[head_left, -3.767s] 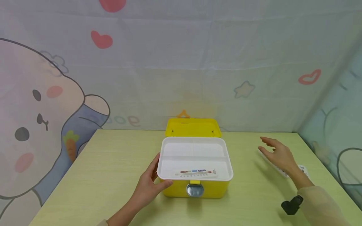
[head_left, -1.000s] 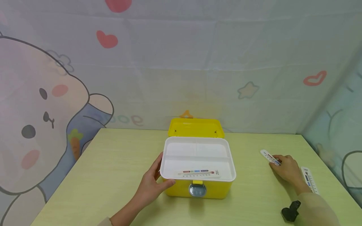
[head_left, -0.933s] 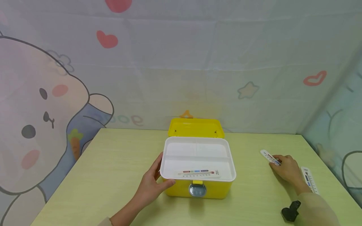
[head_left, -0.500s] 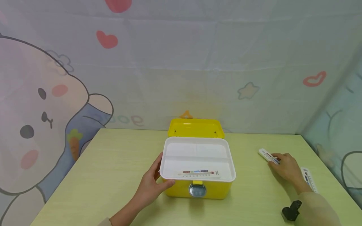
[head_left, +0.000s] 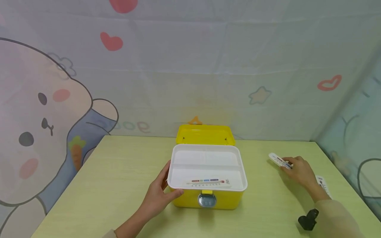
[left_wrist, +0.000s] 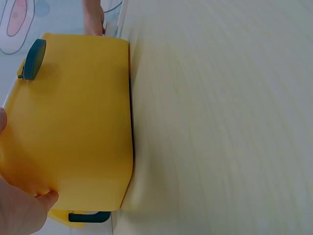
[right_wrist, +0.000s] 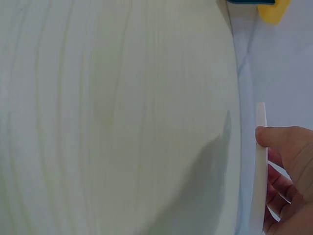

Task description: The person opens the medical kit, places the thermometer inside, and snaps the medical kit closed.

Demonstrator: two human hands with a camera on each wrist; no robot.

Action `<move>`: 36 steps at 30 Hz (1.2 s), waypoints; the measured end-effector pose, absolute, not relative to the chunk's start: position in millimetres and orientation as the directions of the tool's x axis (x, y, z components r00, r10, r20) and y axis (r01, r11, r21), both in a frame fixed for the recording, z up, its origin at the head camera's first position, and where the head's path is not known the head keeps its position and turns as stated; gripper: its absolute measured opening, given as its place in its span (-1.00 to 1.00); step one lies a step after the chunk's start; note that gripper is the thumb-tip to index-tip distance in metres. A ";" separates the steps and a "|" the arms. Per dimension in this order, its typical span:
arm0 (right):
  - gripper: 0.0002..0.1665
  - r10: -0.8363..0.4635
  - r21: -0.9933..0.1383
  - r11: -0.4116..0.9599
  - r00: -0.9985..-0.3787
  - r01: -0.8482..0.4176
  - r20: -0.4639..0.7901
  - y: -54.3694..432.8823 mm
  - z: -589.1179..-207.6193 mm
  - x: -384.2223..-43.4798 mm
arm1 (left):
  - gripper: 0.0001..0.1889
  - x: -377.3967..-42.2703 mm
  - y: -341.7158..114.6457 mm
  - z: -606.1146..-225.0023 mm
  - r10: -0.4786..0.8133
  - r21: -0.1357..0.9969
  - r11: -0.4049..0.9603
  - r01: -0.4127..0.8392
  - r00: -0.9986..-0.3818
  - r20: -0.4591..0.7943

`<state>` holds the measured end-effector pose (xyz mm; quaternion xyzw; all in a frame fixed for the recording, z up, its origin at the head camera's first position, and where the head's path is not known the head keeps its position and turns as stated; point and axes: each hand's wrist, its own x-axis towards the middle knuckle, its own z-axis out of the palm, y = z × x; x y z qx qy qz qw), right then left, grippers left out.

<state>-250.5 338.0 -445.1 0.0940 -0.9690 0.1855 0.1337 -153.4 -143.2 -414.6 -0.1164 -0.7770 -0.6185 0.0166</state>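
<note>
A yellow storage box [head_left: 221, 200] with a clear latch stands mid-table, its lid [head_left: 205, 135] tipped open behind it. In its white tray [head_left: 190, 161] lies a white wall thermometer [head_left: 208, 182] with coloured labels. My left hand [head_left: 157, 195] holds the box at its left side, thumb on the front; in the left wrist view the fingertips [left_wrist: 49, 198] press the yellow wall. To the right, my right hand [head_left: 301, 170] pinches a second white thermometer [head_left: 276, 159] between thumb and fingers. The right wrist view shows this thermometer [right_wrist: 259, 186] edge-on, raised above the table.
Another white thermometer [head_left: 323, 185] lies at the right, partly hidden by my right forearm. A black device [head_left: 308, 219] sits at the right wrist. A printed cloth [head_left: 184, 66] hangs behind the wooden table [head_left: 104, 185].
My right hand came down onto the thermometer at the right and pinched it; over the last second it has raised it slightly, moving a little left. The left hand stays on the box.
</note>
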 end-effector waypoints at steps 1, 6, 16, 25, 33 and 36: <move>-0.55 -0.138 -0.329 0.914 -0.944 -0.238 0.298 336.8 -443.6 -250.7 | 0.01 -153.5 -143.3 -414.6 0.161 0.957 0.207 0.201 -0.972 0.169; -0.56 -0.167 -0.311 0.911 -0.930 -0.272 0.326 329.5 -433.8 -251.5 | 0.01 -153.8 -143.9 -414.5 0.166 0.959 0.202 0.196 -0.972 0.164; -0.56 -0.238 -0.291 0.893 -0.909 -0.344 0.343 318.0 -417.0 -252.8 | 0.01 -155.2 -144.4 -414.5 0.174 0.957 0.204 0.207 -0.970 0.172; -0.57 -0.260 -0.301 0.884 -0.912 -0.357 0.317 305.7 -404.7 -254.7 | 0.02 -155.1 -143.9 -414.3 0.171 0.955 0.209 0.209 -0.970 0.175; -0.57 -0.299 -0.279 0.875 -0.894 -0.396 0.333 295.1 -394.7 -253.4 | 0.02 -154.3 -143.7 -414.8 0.170 0.957 0.206 0.203 -0.971 0.170; -0.57 -0.312 -0.272 0.869 -0.883 -0.414 0.351 291.1 -390.2 -251.5 | 0.02 -154.1 -143.5 -415.0 0.170 0.958 0.203 0.200 -0.971 0.167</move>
